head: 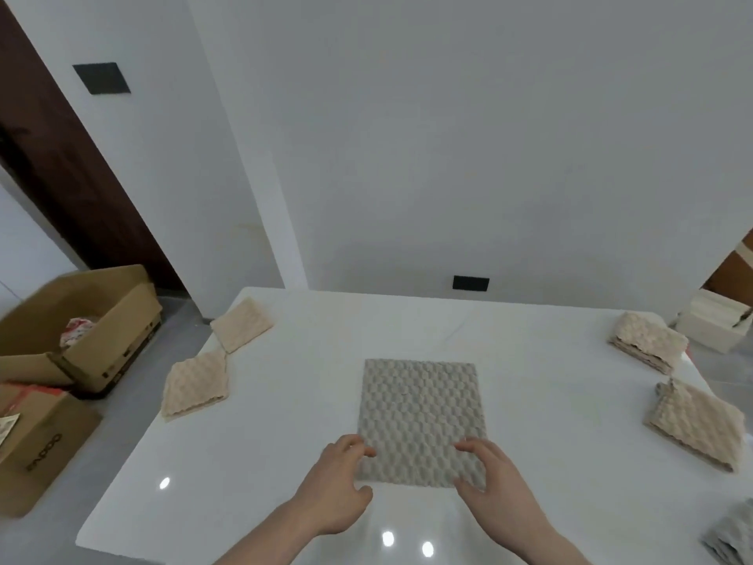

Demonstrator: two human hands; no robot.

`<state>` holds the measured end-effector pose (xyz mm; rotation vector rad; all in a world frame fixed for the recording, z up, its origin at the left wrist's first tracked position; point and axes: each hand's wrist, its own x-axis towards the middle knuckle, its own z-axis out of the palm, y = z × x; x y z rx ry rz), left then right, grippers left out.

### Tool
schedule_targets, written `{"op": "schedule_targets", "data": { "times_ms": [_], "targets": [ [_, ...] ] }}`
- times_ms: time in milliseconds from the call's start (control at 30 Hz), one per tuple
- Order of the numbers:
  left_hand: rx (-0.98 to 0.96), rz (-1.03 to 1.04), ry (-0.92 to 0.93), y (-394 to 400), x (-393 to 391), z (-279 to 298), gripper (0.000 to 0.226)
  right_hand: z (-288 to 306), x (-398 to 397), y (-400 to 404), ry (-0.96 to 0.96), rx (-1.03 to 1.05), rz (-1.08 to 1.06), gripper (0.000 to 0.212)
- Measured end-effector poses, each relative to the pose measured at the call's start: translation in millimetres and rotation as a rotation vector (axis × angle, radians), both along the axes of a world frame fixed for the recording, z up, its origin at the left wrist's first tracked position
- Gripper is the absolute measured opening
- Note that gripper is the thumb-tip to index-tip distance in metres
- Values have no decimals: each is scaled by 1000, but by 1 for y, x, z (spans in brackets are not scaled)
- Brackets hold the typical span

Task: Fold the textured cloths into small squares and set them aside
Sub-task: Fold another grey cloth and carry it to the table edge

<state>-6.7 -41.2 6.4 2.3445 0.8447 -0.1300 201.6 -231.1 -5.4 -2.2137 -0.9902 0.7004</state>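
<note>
grey textured cloth [421, 418] lies flat as an upright rectangle at the middle of the white bench [285, 401], its near edge toward 6 o'clock. the left hand [338, 489] sits at the cloth's near left corner, fingers [358, 446] loosely curled with their tips on the cloth's left edge and the thumb at the bottom edge; whether it actually pinches the fabric i cannot tell. the right hand [495, 479] rests over the near right corner, its fingers spread and slightly bent, lying on top of the cloth and gripping nothing that shows. at about 9 o'clock from the grey cloth a folded beige cloth [195, 385] lies near the bench's left edge, and a second folded beige cloth [241, 325] sits at about 10 o'clock, the two meeting at a corner. at 2 o'clock a stack of folded beige cloths [648, 342] stands by the right edge, with another folded beige pile [694, 428] at 3 o'clock. a bit of grey fabric [733, 536] shows at 4 o'clock, cut off by the frame. off the bench at 9 o'clock, an open cardboard box [81, 324] rests over a second box [36, 442] on the floor.
</note>
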Motion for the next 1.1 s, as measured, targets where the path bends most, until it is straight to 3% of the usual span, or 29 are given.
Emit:
{"op": "schedule_targets", "data": {
  "times_ms": [167, 233, 400, 467, 600, 933, 1100],
  "targets": [
    [76, -149, 55, 33, 27, -90, 65, -82, 18, 26, -47, -128, 11, 44],
    [136, -182, 18, 41, 25, -132, 66, -136, 23, 28, -191, -72, 1, 39],
    [298, -158, -302, 38, 9, -203, 57, -200, 7, 22, -519, -3, -78, 46],
    [363, -144, -357, 36, 8, -210, 53, -208, 4, 20, -660, 32, -13, 44],
    [487, -120, -402, 33, 5, -213, 47, -207, 1, 17, -715, 44, 2, 43],
    [501, -25, -420, 27, 0, -207, 35, -198, -11, 9, -722, 7, 2, 39],
    [495, 49, -342, 16, 0, -201, 37, -192, -25, 2, -640, -16, -48, 45]
  ]
}}
